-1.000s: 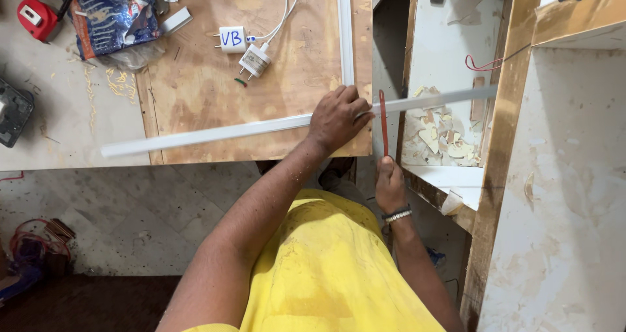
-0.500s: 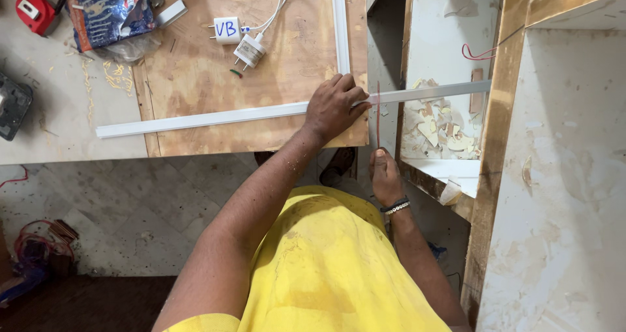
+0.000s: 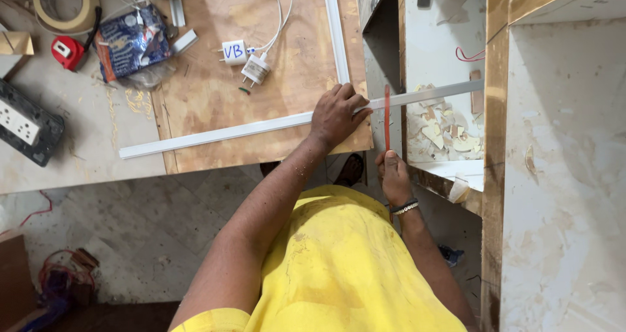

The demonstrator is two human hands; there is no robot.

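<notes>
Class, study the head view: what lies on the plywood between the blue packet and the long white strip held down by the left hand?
Between the blue packet and the white strip lies bare plywood with pencil marks; the white chargers sit further right. The left hand presses the strip.
</notes>
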